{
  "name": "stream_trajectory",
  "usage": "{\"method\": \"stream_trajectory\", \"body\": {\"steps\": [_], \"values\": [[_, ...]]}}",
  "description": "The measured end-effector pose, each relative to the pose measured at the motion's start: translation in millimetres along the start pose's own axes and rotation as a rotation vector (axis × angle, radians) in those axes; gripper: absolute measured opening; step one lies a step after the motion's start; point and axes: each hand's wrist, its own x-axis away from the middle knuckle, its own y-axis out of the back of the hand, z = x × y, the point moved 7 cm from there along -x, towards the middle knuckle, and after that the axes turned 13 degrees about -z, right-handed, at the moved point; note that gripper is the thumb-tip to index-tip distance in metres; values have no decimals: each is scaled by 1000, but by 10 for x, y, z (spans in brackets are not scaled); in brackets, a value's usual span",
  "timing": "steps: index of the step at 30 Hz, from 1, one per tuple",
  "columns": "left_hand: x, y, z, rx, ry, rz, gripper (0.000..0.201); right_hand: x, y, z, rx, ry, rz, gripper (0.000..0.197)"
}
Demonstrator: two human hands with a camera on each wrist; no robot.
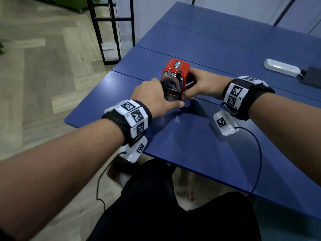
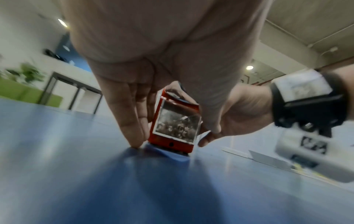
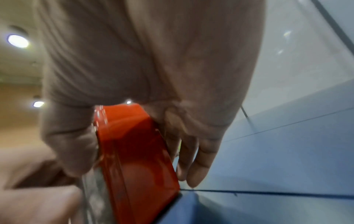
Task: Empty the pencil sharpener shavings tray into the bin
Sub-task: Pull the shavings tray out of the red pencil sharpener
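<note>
A red pencil sharpener (image 1: 175, 66) stands on the blue table (image 1: 225, 49) with its chrome face toward me. My right hand (image 1: 203, 82) grips its body from the right, thumb on the front edge and fingers behind, as the right wrist view shows on the red casing (image 3: 138, 151). My left hand (image 1: 154, 96) reaches over the front. Its fingers (image 2: 134, 128) run down the left side to the tabletop while the thumb presses the right side of the clear shavings tray (image 2: 176, 125). Dark shavings show through the tray, which sits low in the sharpener's front.
A white power strip (image 1: 281, 66) and a dark box (image 1: 311, 75) lie at the table's right. A black metal shelf frame (image 1: 111, 32) stands on the wooden floor to the left. A dark-rimmed container (image 1: 118, 173) shows below the table's near edge by my knees.
</note>
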Motion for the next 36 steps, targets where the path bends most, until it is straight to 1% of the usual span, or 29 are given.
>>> {"method": "stream_trajectory", "body": {"steps": [2,4,6,7,10,14,22,26,30,36], "values": [[36,3,-23,1,51,-32,71,34,33,24,-64,-23,-16,77],[28,35,-47,2,89,-63,70,62,75,48,-99,-48,-52,69],[-4,63,-82,-24,96,-90,67,80,82,61,-110,-49,-84,60],[-10,78,-100,-38,92,-98,64,82,76,74,-106,-45,-106,61],[-9,89,-112,-68,87,-108,60,56,79,73,-73,-39,-192,71],[-3,100,-107,-70,82,-114,59,51,104,64,-19,-40,-249,73],[34,149,-105,-71,78,-117,62,90,107,119,17,-34,-279,71],[58,184,-90,-81,90,-126,63,120,104,165,31,-29,-287,68],[100,224,-87,-91,82,-135,61,158,102,173,37,-21,-297,61],[223,288,-66,-94,79,-145,60,178,99,190,63,-24,-300,67]]}}
